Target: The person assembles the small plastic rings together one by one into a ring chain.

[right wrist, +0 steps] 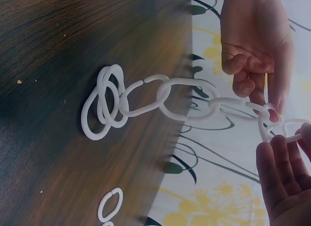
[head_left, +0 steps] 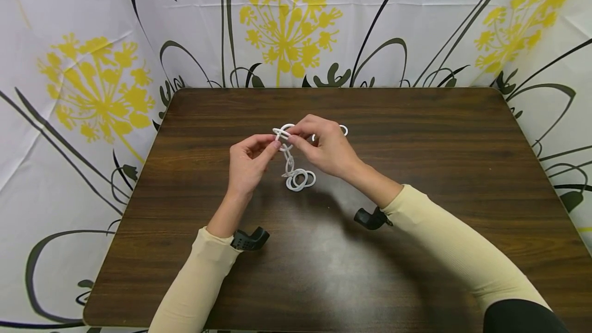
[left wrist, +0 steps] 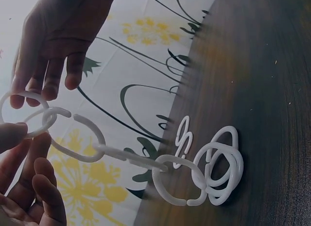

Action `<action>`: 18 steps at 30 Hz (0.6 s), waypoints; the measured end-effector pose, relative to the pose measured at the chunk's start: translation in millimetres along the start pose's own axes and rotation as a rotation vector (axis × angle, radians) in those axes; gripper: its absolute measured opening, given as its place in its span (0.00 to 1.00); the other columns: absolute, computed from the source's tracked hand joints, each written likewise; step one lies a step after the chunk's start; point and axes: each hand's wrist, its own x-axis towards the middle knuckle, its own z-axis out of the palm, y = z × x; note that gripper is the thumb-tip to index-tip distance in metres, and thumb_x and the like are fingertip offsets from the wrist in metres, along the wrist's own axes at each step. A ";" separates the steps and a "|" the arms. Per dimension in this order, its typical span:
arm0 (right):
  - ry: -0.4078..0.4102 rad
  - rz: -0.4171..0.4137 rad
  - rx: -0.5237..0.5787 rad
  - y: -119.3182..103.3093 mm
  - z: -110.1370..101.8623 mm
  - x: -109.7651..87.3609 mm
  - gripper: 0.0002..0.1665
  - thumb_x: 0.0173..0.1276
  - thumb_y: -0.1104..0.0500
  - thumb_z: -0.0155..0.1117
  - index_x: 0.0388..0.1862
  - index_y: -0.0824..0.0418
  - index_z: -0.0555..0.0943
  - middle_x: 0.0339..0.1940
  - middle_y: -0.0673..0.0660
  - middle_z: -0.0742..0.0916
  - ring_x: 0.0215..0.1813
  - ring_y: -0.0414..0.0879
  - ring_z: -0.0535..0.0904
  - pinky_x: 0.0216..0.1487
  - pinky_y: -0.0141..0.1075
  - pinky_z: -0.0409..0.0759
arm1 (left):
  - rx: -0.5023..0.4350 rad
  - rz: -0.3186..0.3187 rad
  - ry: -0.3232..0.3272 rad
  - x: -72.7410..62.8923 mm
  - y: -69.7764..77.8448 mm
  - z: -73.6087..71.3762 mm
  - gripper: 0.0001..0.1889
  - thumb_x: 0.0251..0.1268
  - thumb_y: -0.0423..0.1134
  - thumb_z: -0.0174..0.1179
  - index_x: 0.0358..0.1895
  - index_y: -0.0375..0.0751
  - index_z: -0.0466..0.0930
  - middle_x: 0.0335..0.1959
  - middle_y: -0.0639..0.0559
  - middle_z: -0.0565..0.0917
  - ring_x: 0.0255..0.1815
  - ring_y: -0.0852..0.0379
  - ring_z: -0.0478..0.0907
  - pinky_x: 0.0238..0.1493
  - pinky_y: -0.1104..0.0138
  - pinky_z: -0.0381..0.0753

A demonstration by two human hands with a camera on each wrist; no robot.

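A chain of white plastic links hangs between the hands, and its lower end lies bunched on the table as overlapping links. My left hand pinches the top link of the chain between thumb and fingers. Across from it, my right hand holds another white link with thumb and fingertips, overlapping the left hand's link. Each link has a small gap in its loop, seen plainly on a middle link. Fingers partly cover the place where the two top links meet.
Beyond the right hand, more white links lie on the dark wood table, partly hidden by that hand. A white curtain with yellow and dark plant prints stands behind the table. Black wrist mounts project from both sleeves.
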 end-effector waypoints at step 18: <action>0.078 0.171 0.132 4.3 -8.5 0.4 0.06 0.67 0.64 0.67 0.40 0.64 0.87 0.33 0.53 0.87 0.30 0.44 0.82 0.29 0.32 0.80 | 0.011 -0.035 -0.007 -1.1 -3.9 -1.3 0.12 0.63 0.33 0.67 0.45 0.27 0.84 0.25 0.57 0.84 0.22 0.62 0.73 0.16 0.74 0.69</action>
